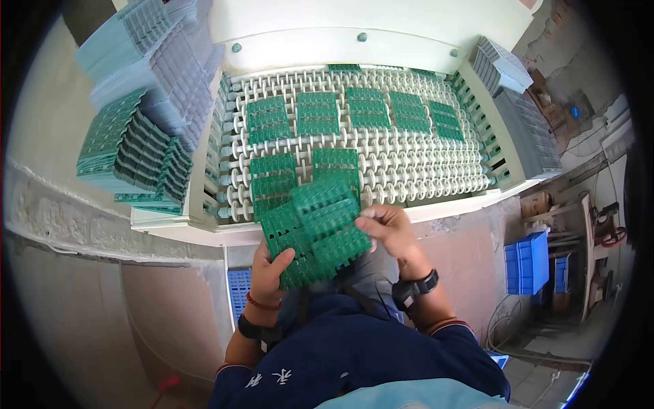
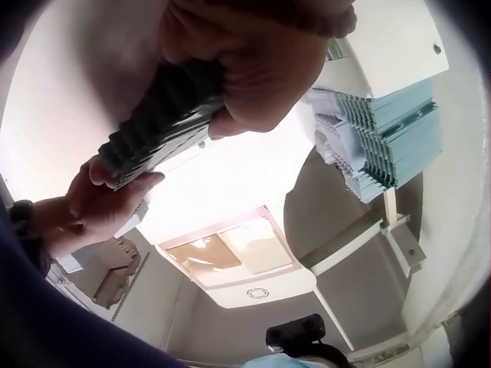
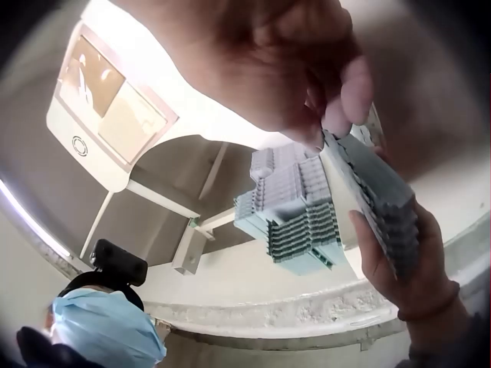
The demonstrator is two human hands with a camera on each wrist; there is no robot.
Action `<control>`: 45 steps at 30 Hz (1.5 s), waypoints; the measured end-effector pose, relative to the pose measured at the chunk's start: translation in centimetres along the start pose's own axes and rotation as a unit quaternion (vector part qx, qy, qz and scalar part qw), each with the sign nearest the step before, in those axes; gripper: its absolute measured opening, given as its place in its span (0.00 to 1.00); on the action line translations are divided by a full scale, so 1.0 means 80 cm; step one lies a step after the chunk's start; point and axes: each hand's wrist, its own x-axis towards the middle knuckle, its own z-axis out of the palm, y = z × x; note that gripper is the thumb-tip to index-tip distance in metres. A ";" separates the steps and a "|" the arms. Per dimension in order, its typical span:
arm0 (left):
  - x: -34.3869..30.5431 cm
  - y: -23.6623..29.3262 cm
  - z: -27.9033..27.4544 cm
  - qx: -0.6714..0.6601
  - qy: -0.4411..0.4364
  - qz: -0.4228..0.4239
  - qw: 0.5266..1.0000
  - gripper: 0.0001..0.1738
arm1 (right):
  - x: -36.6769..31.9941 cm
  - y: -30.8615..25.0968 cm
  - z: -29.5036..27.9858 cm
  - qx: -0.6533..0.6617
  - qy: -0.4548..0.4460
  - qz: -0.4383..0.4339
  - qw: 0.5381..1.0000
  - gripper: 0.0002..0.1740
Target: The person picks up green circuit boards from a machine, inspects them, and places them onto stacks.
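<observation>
My left hand [image 1: 270, 267] grips a stack of green circuit boards [image 1: 294, 262] from its left side, thumb across the top face. Over the stack, turned at an angle, lies an upper green board [image 1: 325, 204], blurred in the head view. My right hand [image 1: 390, 232] pinches this board's right edge between thumb and fingers. The right wrist view shows the stack's thick, notched edge [image 3: 395, 222] between the two hands. Just beyond, two green boards [image 1: 272, 178] lie side by side on the conveyor's white wheels [image 1: 409, 170], partly covered by the held ones.
Farther along the conveyor is a row of several green boards [image 1: 368, 108]. Stacked boards [image 1: 112, 146] stand on the left ledge, with pale stacks [image 1: 153, 75] behind. Grey stacks [image 1: 528, 129] line the right ledge. Blue crates [image 1: 526, 262] sit at the lower right.
</observation>
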 end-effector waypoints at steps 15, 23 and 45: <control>-0.009 -0.001 -0.012 -0.014 0.022 -0.010 1.000 0.23 | 0.012 -0.035 -0.201 -0.264 0.356 -0.046 0.895 0.12; -0.002 -0.014 -0.001 -0.014 0.011 -0.018 1.000 0.22 | -0.009 -0.035 -0.119 -0.270 0.237 -0.088 0.929 0.14; -0.027 0.008 -0.014 -0.045 -0.023 -0.005 0.999 0.31 | 0.008 -0.024 -0.337 -0.514 0.426 -0.098 0.739 0.15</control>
